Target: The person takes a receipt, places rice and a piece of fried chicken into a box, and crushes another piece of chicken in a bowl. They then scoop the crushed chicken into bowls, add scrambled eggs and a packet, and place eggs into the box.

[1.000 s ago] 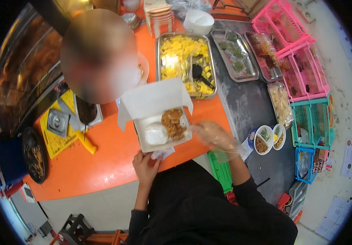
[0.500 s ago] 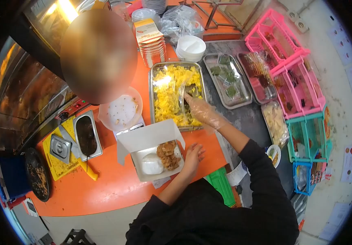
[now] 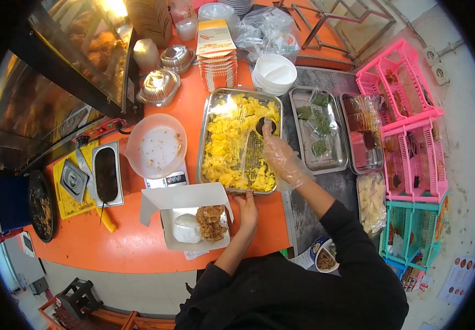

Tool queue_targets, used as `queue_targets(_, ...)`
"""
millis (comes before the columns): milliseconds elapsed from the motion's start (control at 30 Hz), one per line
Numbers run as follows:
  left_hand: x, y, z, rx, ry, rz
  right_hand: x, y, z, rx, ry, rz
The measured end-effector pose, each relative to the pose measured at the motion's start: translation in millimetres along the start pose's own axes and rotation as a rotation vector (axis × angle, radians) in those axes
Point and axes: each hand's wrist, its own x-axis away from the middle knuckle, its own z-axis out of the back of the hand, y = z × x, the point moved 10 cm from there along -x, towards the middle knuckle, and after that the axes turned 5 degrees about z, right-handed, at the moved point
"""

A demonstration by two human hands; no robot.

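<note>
My right hand [image 3: 282, 159], in a clear plastic glove, reaches over the right side of a metal tray [image 3: 205, 132]. Its fingers close on a small dark round object [image 3: 266, 126], partly covered by the hand. Chunky yellow food [image 3: 226, 132] fills much of the tray; a mesh-like base shows through beside the hand. My left hand [image 3: 247, 213] is bare, its fingers stretched out at the tray's near rim. Just left of it stands an open cardboard box [image 3: 194, 245], holding fried chicken [image 3: 211, 223] and a white wrapped mound [image 3: 187, 227].
A pale bowl [image 3: 156, 146] with crumbs rests on a scale [image 3: 174, 180]. Further left are a dark-filled metal pan [image 3: 107, 173] and a yellow cutting board [image 3: 72, 203]. White bowls [image 3: 274, 74], a tray of green packets [image 3: 319, 129] and pink baskets [image 3: 413, 159] lie beyond.
My left hand has gone from beside the box to the tray's near rim. My right hand stays over the tray, and the dark round object now shows at its fingers. The view has shifted.
</note>
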Motion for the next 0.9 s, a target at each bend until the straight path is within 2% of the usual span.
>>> queue_targets(33, 6, 7, -6, 0.044, -0.054, -0.014, 11, 5, 0, 0.0, -0.005, -0.003)
queue_targets(100, -11, -8, -2, 0.123, -0.115, -0.049, 41, -4, -25, 0.238, -0.285, 0.195)
queue_targets(133, -24, -18, 1, 0.199, -0.172, -0.089, 48, -13, -14, 0.24, -0.29, 0.198)
queue_targets(200, -33, -30, 5, 0.317, -0.197, -0.054, 74, -35, -13, -0.017, -0.641, 0.139)
queue_targets(233, -22, -18, 3, 0.312, -0.16, -0.041, 71, -31, 1, -0.149, -0.533, 0.151)
queue_targets(267, -17, -12, 4, 0.306, -0.124, -0.029, 63, -25, 2, -0.149, -0.536, 0.153)
queue_targets(333, -21, -9, 0, 0.271, -0.18, -0.059, 42, -26, 4, -0.038, -0.52, 0.311)
queue_targets(400, -20, -7, 3, 0.256, -0.108, -0.042, 38, -30, -6, 0.033, -0.511, 0.341)
queue_targets(467, -17, -2, 3, 0.245, -0.133, -0.054, 41, -47, -15, 0.276, -0.225, 0.551)
queue_targets(500, -15, 1, 1, 0.233, -0.163, -0.065, 45, -50, -21, 0.275, -0.223, 0.555)
queue_targets(567, -9, 6, 0, 0.259, -0.163, -0.063, 46, -61, -14, -0.054, -0.216, 0.445)
queue_targets(600, -7, 7, -1, 0.286, -0.164, -0.056, 47, -61, -17, -0.052, -0.219, 0.45)
queue_targets(667, -15, -2, 1, 0.278, -0.146, -0.018, 57, -79, -14, 0.065, -0.121, 0.654)
queue_targets(700, -19, -8, 2, 0.264, -0.13, 0.02, 56, -79, -16, 0.064, -0.123, 0.658)
queue_targets(767, -14, -2, 0, 0.281, -0.14, -0.003, 54, -85, -35, 0.256, -0.35, 0.695)
queue_targets(800, -11, 2, -1, 0.293, -0.152, -0.025, 49, -85, -27, 0.254, -0.348, 0.7)
queue_targets(867, -13, 1, 2, 0.286, -0.127, -0.019, 46, -83, -18, 0.182, -0.473, 0.784)
queue_targets(900, -14, -1, 3, 0.285, -0.107, -0.011, 36, -71, -15, 0.084, -0.376, 0.746)
